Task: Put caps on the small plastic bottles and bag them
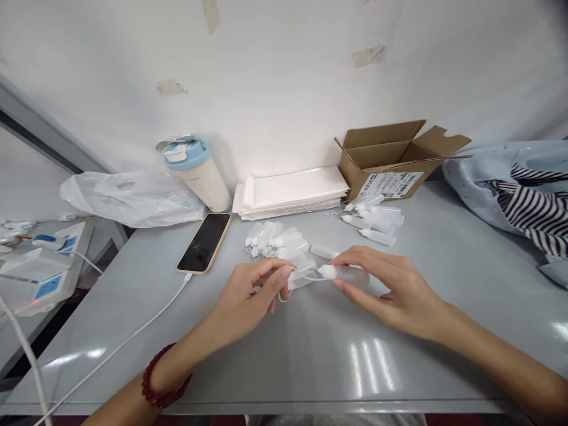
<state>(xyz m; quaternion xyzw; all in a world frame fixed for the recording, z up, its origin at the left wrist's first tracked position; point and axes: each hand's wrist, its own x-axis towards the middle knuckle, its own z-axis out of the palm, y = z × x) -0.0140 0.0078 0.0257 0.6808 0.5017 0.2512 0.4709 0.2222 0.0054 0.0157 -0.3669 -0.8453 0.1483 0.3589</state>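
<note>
Between the thumb and fingers of my right hand (390,290) lies a small translucent needle-tip bottle (350,275), on its side with the white nozzle toward the left. A thin white strap runs from its neck to my left hand (261,287), whose thumb and index finger pinch the strap's tip end; whatever cap is there is mostly hidden. Just behind both hands sits a pile of similar bottles (284,238), partly covered by my left fingers. Another loose group of bottles (377,220) rests farther right, in front of the cardboard box.
A stack of white flat envelopes (293,189) and an open cardboard box (386,160) stand by the wall. Leftward are a tumbler (199,177), a plastic bag (128,198) and a phone (205,242) on a white cable (146,331). Striped cloth (528,201) lies at right.
</note>
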